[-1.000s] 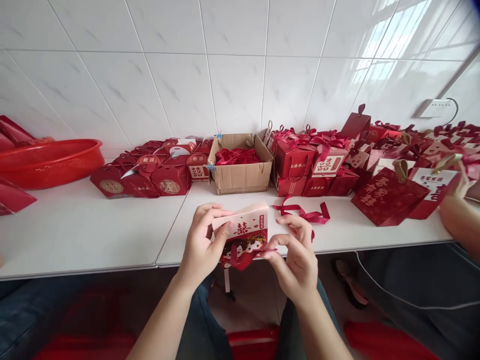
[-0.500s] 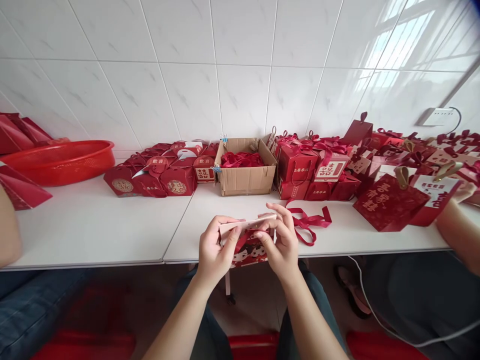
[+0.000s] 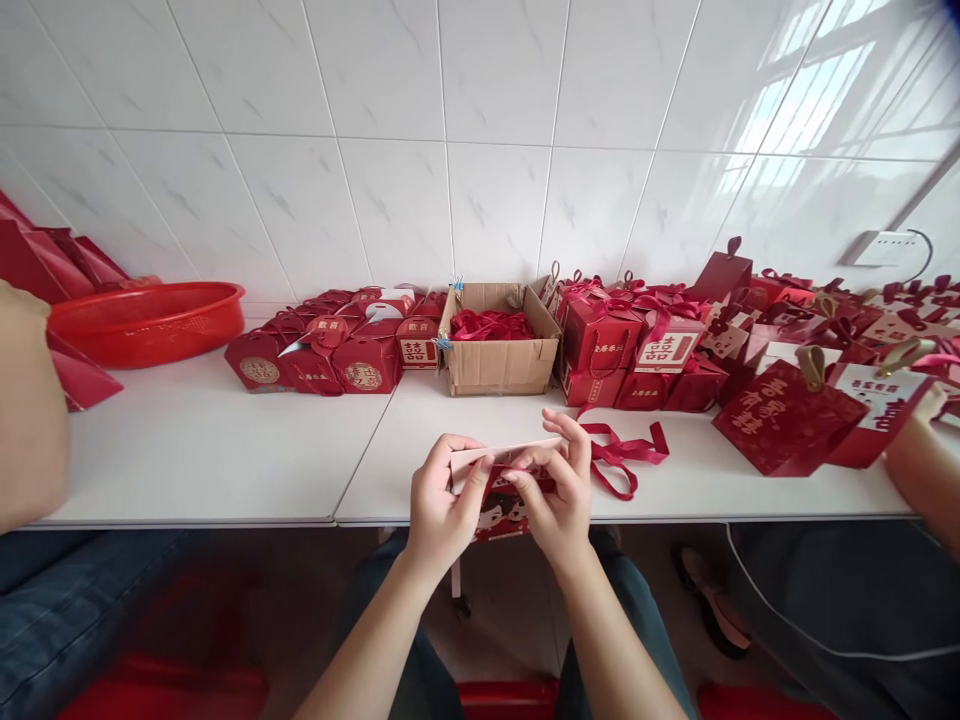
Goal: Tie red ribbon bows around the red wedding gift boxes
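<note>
At the table's front edge, a red gift box [image 3: 504, 516] with cartoon figures on its side and a pale upper flap is between my hands. My left hand [image 3: 444, 505] grips the box's left side, thumb on the near face and fingers behind the flap. Thumb and index finger of my right hand [image 3: 556, 500] pinch a thin red ribbon [image 3: 491, 482] in front of the flap, while its other fingers are raised. How the ribbon runs through the box is partly hidden by my fingers. Loose red ribbons [image 3: 619, 455] lie on the table to the right.
An open cardboard box [image 3: 502, 368] holds red ribbons. Folded red boxes [image 3: 315, 350] stand left of it, stacked ribboned boxes [image 3: 607, 340] right. A red plastic basin [image 3: 150, 325] is far left. Co-workers' arms [image 3: 919, 460] show at both sides of the white table [image 3: 225, 460].
My view has shifted slightly, so the scene sits a little further right. My right fingers have drawn together on the ribbon at the flap. The left co-worker's arm reaches further into view.
</note>
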Demonstrator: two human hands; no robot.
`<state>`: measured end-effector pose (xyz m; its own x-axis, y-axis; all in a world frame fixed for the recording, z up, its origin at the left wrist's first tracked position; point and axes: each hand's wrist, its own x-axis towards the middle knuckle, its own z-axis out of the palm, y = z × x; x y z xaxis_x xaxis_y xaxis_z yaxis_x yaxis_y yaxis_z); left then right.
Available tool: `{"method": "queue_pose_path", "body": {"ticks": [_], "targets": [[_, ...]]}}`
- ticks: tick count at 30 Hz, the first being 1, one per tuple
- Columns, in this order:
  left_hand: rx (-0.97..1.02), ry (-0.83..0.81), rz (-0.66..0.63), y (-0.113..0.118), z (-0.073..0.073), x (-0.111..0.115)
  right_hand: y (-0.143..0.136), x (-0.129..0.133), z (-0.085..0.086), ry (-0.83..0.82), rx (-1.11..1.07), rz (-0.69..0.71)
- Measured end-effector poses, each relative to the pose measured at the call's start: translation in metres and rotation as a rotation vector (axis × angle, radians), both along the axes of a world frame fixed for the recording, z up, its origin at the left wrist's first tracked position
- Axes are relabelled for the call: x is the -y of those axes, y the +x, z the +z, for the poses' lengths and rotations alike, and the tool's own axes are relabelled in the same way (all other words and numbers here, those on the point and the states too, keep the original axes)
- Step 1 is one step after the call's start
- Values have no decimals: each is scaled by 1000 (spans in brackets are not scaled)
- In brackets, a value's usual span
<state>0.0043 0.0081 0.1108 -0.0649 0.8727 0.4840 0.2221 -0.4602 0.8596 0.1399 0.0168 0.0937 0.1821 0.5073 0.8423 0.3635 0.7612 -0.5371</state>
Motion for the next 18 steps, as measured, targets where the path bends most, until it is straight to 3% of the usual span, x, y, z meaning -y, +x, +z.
{"method": "queue_pose_path", "body": {"ticks": [5, 10, 18], "targets": [[-3, 13, -67, -2, -1, 4, -2, 1, 0, 30, -28, 9], [66, 139, -143, -1, -7, 11, 2, 4, -2, 41, -132, 100], [62, 277, -237, -1, -11, 20, 15, 17, 8, 165, 118, 106]]}}
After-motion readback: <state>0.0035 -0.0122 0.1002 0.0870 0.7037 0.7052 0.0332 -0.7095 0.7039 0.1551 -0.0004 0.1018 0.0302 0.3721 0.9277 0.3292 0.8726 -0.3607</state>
